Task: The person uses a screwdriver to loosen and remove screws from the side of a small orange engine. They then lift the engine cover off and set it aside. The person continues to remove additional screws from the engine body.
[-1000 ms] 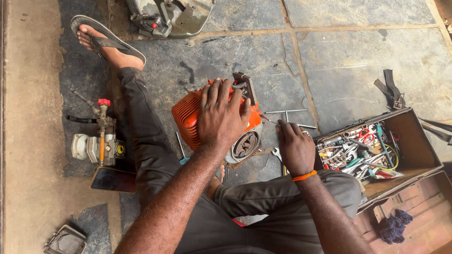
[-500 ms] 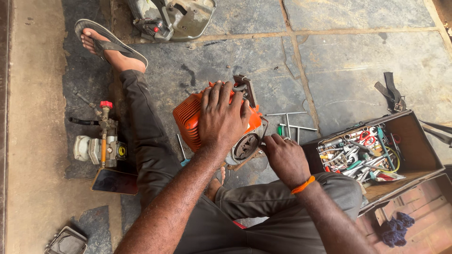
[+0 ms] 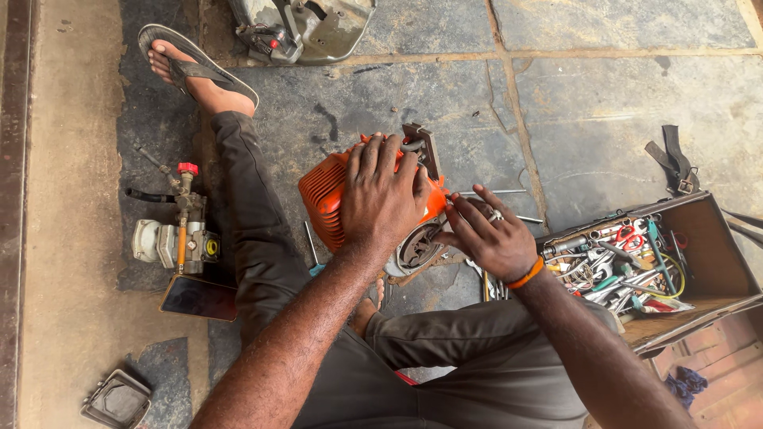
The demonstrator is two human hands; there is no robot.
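Both hands on one job: left hand point(image 3: 380, 199) spread flat, pinning the orange engine point(image 3: 326, 195); right hand point(image 3: 486, 237) fingers point(image 3: 465, 214) pinching a small part (too small to identify) just beside; press firmly.

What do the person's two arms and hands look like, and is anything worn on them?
Both forearms are bare, with no sleeves or gloves. The right hand has an orange band around its wrist. The left hand shows no band, watch or ring.

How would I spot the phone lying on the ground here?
Start at the person's outstretched leg on the stone floor. Just beside its knee, below the small metal pump with the red cap, lies the phone. It is the only flat, dark, glossy rectangle there, unlike the lumpy metal parts around it.
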